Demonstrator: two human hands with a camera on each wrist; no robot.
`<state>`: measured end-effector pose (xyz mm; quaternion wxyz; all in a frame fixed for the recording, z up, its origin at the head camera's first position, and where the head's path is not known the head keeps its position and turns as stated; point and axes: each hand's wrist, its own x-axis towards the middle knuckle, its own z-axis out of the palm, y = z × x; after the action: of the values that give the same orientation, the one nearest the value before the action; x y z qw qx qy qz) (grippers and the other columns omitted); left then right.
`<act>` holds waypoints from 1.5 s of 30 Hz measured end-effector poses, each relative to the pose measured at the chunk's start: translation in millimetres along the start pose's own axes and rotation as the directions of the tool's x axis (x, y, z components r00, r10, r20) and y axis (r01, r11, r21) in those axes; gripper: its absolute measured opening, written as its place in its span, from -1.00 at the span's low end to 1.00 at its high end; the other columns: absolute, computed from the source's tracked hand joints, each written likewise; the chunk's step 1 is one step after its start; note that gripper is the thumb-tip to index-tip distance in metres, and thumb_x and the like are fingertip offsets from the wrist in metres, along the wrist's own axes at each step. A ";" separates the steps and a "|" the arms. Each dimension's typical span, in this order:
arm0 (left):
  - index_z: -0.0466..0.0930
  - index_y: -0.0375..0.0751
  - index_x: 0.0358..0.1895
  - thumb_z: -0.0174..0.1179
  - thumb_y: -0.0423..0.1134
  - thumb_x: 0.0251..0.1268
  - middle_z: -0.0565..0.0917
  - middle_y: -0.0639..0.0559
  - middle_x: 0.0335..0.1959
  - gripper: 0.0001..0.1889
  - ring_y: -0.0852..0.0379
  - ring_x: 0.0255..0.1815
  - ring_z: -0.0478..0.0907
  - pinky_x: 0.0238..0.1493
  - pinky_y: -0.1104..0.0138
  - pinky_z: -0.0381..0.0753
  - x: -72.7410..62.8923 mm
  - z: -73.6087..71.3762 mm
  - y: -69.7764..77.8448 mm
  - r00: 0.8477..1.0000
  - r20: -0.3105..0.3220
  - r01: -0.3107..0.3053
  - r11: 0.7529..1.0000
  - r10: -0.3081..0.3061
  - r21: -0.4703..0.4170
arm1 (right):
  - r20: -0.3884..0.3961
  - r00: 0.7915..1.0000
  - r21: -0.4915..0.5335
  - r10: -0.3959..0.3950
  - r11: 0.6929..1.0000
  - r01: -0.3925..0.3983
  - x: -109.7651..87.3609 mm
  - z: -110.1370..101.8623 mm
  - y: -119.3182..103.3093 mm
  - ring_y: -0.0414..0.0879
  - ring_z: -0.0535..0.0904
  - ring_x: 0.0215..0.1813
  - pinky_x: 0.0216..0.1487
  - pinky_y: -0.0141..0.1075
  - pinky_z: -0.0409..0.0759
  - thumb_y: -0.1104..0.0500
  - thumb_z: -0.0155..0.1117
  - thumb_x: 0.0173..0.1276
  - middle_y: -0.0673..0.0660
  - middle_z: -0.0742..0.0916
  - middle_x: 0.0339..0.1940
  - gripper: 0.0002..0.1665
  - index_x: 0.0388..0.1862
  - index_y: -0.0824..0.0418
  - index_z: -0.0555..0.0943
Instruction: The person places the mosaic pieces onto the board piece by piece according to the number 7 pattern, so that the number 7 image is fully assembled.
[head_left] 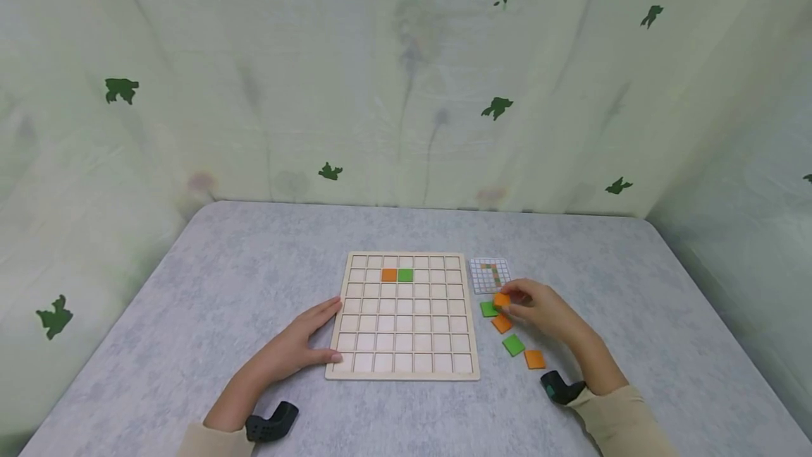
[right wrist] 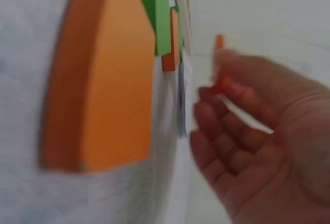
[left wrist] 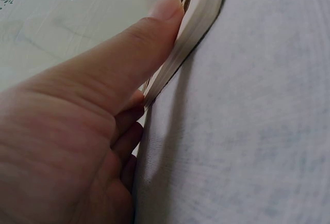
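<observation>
My right hand (head_left: 542,310) pinches an orange square tile (head_left: 501,300) between thumb and fingers, to the right of a wooden grid board (head_left: 395,323). In the right wrist view that tile (right wrist: 219,42) is held edge-on, raised off the table. My left hand (head_left: 293,345) rests against the board's left edge, its thumb on the lower-left rim and its fingers extended along the side. On the board, an orange tile (head_left: 389,275) and a green tile (head_left: 405,275) sit side by side in the second row from the top.
Beneath and below the right hand lie loose tiles: green (head_left: 488,309), orange (head_left: 502,323), green (head_left: 514,345) and orange (head_left: 535,359). A small printed grid card (head_left: 487,273) with a coloured pattern lies beside the board's upper right. A patterned curtain (head_left: 374,90) stands behind the grey table (head_left: 254,252).
</observation>
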<state>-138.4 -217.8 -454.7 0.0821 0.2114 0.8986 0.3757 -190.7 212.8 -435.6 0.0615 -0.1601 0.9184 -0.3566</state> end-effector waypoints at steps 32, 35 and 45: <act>0.05 -0.27 0.37 0.29 0.13 -0.09 0.05 -0.14 0.38 -0.03 -0.18 0.35 -0.06 0.23 -0.08 0.02 0.0 0.4 0.2 1.000 0.008 -0.003 1.000 0.003 -0.001 | -0.033 0.996 0.202 -0.077 0.976 0.082 92.6 69.2 -65.1 -0.12 0.47 -0.24 -0.23 -0.28 0.46 0.23 0.26 0.21 0.01 0.60 -0.23 -0.72 -0.07 0.15 0.59; 0.05 -0.27 0.37 0.29 0.12 -0.08 0.05 -0.14 0.38 -0.03 -0.17 0.36 -0.06 0.23 -0.07 0.02 -0.1 0.0 -0.1 1.000 0.009 -0.004 1.000 0.004 -0.003 | -0.018 0.998 0.173 -0.059 0.983 0.061 93.0 71.9 -63.6 -0.13 0.45 -0.27 -0.25 -0.27 0.45 0.23 0.28 0.19 -0.02 0.58 -0.26 -0.76 -0.12 0.12 0.61; 0.06 -0.27 0.37 0.31 0.12 -0.10 0.05 -0.16 0.38 -0.02 -0.19 0.35 -0.06 0.22 -0.09 0.02 0.1 0.3 -1.4 1.000 -0.002 0.002 1.000 -0.002 -0.010 | 0.029 0.998 0.108 -0.049 0.993 0.045 96.1 71.8 -69.4 -0.11 0.39 -0.28 -0.24 -0.26 0.41 0.26 0.30 0.16 -0.01 0.54 -0.28 -0.77 -0.16 0.13 0.63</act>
<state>-138.9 -218.4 -455.9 0.0827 0.2098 0.8970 0.3802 -247.4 86.6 -441.7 0.0758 -0.1837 0.8929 -0.4040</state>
